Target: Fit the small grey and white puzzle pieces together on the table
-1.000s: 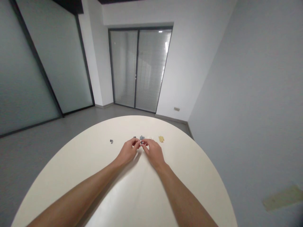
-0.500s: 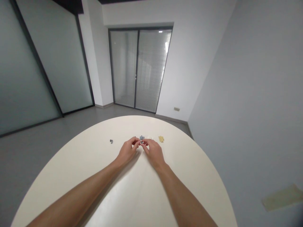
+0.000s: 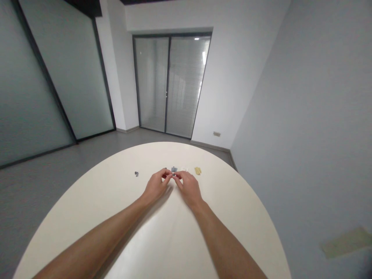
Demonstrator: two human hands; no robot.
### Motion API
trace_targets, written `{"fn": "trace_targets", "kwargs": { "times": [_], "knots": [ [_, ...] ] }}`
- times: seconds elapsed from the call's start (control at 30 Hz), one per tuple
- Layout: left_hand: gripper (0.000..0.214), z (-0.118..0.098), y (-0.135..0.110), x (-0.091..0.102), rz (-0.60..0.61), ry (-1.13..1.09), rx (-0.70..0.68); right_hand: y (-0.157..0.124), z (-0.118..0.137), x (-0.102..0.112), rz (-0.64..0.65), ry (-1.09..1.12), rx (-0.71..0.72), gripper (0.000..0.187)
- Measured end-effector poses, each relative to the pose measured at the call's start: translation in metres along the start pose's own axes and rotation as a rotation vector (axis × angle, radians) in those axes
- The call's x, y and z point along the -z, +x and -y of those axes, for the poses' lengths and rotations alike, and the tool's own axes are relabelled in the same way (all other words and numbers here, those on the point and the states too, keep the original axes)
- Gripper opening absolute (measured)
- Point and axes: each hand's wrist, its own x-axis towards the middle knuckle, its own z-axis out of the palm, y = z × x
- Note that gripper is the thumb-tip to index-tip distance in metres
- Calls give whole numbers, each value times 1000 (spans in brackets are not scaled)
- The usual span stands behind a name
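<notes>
- head view: we work over a round white table [image 3: 238, 201], with both forearms reaching in from the near edge.
- left hand [image 3: 157, 186]: we pinch a small piece [image 3: 173, 174] between thumb and fingers, the other fingers curled behind.
- right hand [image 3: 189, 188]: we pinch the same piece from the opposite side, thumb below and fingers above.
- workpiece position: we locate it between the two sets of fingertips, near the table's middle line; it looks dark and white, but the fingers cover most of it, so we cannot tell its shape.
- behind the fingertips: we note a blue-grey cluster [image 3: 174, 169] on the table, just beyond the held part.
- beyond the right hand: we find white pieces [image 3: 185, 169], faint against the tabletop, and farther right a flat yellow cluster [image 3: 198, 171].
- left of the left hand: we see dark grey pieces [image 3: 136, 174], well apart from the fingers.
</notes>
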Motion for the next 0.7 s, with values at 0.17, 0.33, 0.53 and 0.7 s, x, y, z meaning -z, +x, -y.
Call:
{"fn": "trace_targets", "kwargs": {
  "times": [0.17, 0.33, 0.53, 0.7],
  "knots": [
    [24, 3, 0, -1, -13, 40, 11, 0, -1, 0, 4, -2, 4, 19],
    [25, 3, 0, -1, -15, 65, 13, 0, -2, -1, 3, -14, 27, 18],
    [26, 2, 0, -1, -17, 101, 39, 1, -3, 0, -3, -36, 66, 17],
    [25, 1, -1, 0, -22, 135, 55, 0, -2, 0, -6, -28, 64, 14]
  ]
}}
